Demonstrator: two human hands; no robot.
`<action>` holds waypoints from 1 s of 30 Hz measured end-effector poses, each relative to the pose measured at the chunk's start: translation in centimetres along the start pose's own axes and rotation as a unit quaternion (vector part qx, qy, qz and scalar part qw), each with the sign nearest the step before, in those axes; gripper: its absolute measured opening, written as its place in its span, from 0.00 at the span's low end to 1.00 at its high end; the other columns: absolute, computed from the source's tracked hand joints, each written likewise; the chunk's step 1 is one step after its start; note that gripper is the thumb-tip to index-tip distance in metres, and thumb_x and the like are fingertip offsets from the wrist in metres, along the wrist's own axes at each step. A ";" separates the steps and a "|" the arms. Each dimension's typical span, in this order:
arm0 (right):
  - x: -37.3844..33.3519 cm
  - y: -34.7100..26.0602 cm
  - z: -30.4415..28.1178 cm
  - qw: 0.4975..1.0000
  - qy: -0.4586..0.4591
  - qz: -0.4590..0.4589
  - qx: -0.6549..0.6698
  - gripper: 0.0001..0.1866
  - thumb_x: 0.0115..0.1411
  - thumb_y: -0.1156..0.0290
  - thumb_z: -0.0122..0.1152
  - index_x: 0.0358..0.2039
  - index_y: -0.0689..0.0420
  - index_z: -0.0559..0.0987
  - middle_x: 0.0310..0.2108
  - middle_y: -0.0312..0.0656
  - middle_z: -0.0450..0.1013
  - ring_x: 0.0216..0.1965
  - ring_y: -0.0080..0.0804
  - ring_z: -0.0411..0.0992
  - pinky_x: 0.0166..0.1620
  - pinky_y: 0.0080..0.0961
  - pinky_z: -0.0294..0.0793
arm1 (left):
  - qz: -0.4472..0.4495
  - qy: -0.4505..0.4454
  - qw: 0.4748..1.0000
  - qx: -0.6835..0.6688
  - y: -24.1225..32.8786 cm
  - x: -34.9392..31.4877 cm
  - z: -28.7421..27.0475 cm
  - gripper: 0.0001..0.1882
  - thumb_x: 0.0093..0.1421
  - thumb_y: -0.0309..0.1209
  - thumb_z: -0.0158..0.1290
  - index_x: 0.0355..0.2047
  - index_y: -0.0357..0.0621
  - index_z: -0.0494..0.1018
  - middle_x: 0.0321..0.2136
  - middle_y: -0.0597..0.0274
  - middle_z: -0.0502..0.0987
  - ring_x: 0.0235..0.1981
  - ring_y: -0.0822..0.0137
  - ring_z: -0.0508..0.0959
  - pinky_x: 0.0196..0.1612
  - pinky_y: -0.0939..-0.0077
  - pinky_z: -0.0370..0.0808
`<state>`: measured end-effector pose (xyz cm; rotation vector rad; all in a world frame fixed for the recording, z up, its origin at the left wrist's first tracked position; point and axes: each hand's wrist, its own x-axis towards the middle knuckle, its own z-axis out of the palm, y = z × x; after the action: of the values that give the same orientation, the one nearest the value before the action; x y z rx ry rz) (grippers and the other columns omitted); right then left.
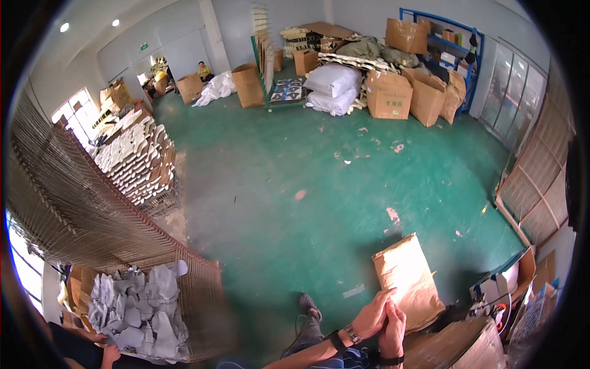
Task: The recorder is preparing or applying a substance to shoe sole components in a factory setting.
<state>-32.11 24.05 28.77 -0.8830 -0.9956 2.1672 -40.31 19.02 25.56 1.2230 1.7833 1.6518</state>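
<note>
Low and right of centre, my left hand [370,315] and my right hand [394,325] meet, fingers drawn together. Whatever is pinched between them, if anything, is too small or hidden to name. A metal band and a dark strap circle my left wrist; another dark band is on the right one. Just beyond my fingertips lies a brown paper sack [409,277], flat and creased, its far end catching the light. Whether my fingers touch it, I cannot tell.
At lower left, another person's hands [109,355] are by grey cut pieces [138,307] below a slanting wire rack [104,209]. Cardboard [458,347] lies at lower right, near a box of cables [501,295]. Cartons [389,95] and white sacks [332,89] line the far wall.
</note>
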 end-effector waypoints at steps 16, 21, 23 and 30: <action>13.6 6.2 24.1 0.920 -0.290 0.049 -0.258 0.23 0.74 0.59 0.46 0.58 0.66 0.73 0.54 0.48 0.74 0.54 0.35 0.73 0.55 0.32 0.75 | 0.050 0.289 0.956 -0.009 -7.3 9.0 -23.4 0.31 0.66 0.20 0.46 0.68 0.48 0.53 0.59 0.48 0.66 0.43 0.47 0.77 0.45 0.64 0.76; 12.3 7.8 32.1 0.902 -0.320 0.139 -0.255 0.26 0.74 0.54 0.46 0.56 0.66 0.74 0.49 0.46 0.75 0.50 0.35 0.74 0.52 0.30 0.75 | -0.002 0.371 0.929 -0.014 -7.6 8.3 -29.1 0.30 0.66 0.19 0.46 0.68 0.51 0.56 0.61 0.52 0.66 0.47 0.52 0.75 0.49 0.66 0.74; 12.5 8.4 33.1 0.884 -0.372 0.103 -0.265 0.27 0.74 0.53 0.46 0.56 0.67 0.74 0.51 0.45 0.74 0.50 0.36 0.73 0.53 0.30 0.74 | 0.007 0.391 0.920 0.007 -7.1 8.0 -30.5 0.31 0.66 0.18 0.45 0.68 0.52 0.57 0.61 0.53 0.66 0.49 0.54 0.75 0.51 0.67 0.74; 13.7 13.0 37.9 0.919 -0.307 0.172 -0.177 0.13 0.72 0.64 0.48 0.38 0.55 0.80 0.32 0.31 0.73 0.36 0.22 0.72 0.39 0.22 0.72 | 0.011 0.434 0.893 0.118 -5.8 5.8 -35.4 0.29 0.62 0.24 0.47 0.65 0.47 0.63 0.60 0.47 0.69 0.55 0.48 0.75 0.55 0.63 0.74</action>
<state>-72.26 11.27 32.83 -0.5551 -1.6835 2.6959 -73.16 3.87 28.89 0.5806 2.5366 2.2554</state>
